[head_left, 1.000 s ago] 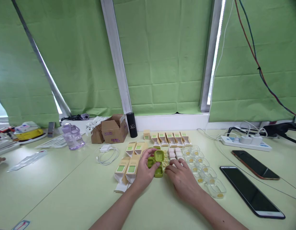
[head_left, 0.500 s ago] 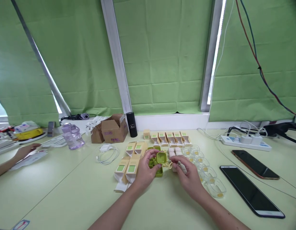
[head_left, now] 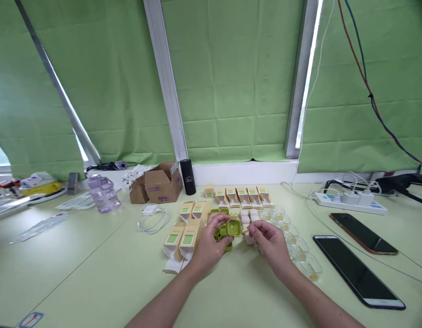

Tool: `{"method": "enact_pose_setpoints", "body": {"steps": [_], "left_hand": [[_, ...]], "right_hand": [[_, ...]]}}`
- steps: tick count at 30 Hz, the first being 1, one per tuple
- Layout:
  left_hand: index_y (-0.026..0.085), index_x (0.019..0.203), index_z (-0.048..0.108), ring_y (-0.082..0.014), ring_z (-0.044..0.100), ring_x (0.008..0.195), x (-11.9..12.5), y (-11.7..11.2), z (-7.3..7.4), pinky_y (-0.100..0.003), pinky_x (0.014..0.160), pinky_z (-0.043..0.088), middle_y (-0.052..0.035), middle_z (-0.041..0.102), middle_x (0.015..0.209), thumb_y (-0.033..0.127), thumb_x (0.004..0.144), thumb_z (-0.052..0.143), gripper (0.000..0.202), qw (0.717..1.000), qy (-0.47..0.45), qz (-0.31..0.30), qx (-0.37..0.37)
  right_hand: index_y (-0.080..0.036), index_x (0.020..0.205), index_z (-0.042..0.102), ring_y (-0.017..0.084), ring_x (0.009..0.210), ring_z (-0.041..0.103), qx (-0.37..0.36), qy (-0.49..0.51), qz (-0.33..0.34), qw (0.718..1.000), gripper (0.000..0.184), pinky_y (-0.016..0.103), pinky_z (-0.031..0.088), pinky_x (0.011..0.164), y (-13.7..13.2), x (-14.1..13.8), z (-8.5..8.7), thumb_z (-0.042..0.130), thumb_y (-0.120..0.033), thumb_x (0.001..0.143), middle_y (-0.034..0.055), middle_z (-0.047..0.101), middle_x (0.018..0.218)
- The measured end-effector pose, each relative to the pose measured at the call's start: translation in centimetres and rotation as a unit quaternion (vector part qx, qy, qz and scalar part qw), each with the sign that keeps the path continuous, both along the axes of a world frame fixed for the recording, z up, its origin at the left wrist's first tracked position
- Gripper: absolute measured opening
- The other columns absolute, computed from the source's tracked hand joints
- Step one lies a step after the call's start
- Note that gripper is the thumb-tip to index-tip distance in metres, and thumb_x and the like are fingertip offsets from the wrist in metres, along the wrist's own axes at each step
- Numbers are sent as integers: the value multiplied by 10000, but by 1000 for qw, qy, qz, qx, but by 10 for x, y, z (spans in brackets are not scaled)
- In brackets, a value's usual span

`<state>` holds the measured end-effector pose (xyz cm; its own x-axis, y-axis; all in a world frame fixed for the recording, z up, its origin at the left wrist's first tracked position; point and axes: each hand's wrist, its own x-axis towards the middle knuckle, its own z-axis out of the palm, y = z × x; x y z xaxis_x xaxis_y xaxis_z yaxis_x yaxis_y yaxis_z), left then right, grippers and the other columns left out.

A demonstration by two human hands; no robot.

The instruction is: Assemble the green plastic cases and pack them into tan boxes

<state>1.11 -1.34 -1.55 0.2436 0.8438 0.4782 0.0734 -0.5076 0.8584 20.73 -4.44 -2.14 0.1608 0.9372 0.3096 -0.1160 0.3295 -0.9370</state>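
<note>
My left hand [head_left: 213,239] is closed around a small olive-green square container [head_left: 234,227], its hollow side tilted towards me. Just to its right, my right hand [head_left: 270,239] pinches a small pale-yellow piece [head_left: 245,231] between thumb and fingertips; its exact shape is too small to tell. More green containers [head_left: 228,248] lie under and behind my left hand, partly hidden. Pale pink-white blocks [head_left: 244,213] sit behind my right hand. Clear plastic cases [head_left: 308,264] with yellow spots stand in rows to the right of it.
Open cartons with green labels [head_left: 188,241] stand left of my hands, and a row of similar cartons [head_left: 243,197] stands behind. Two phones [head_left: 359,271] and a power strip [head_left: 351,203] lie right. A lilac bottle [head_left: 104,193], cardboard box [head_left: 163,184] and white cable [head_left: 153,218] are left.
The green container has shifted slightly right in my left hand. My right hand has turned, and the whitish item seen in it no longer shows. Another person's hand has left the far left.
</note>
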Motion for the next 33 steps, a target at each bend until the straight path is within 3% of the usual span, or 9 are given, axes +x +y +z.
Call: {"method": "enact_pose_setpoints", "body": {"steps": [9,19,33], "left_hand": [[255,1215,693,-284,587,1331,-2,0,-1,-514,1200,460,-99,584,1393,71,797,753,460,1000,15,-4,2],[253,1204,694,-280,600,1320,-1,-3,1,-501,1203,458,-94,578,1384,49,783,748,472,1000,16,-2,-7],[275,1181,731,-305,555,1372,-1,-10,6,-512,1193,473,-95,555,1408,30,780,746,470,998,55,-1,4]], "right_hand": [[-173,697,696,103,510,435,-33,41,-9,999,563,226,316,457,1,5,8,864,-710,687,-1,587,593],[-210,935,675,178,664,674,27,34,72,996,434,279,539,587,-3,-3,-1,851,-586,810,26,697,765],[-209,980,723,178,662,651,63,-53,20,996,321,303,561,611,-4,-3,-6,784,-510,885,40,700,807]]}}
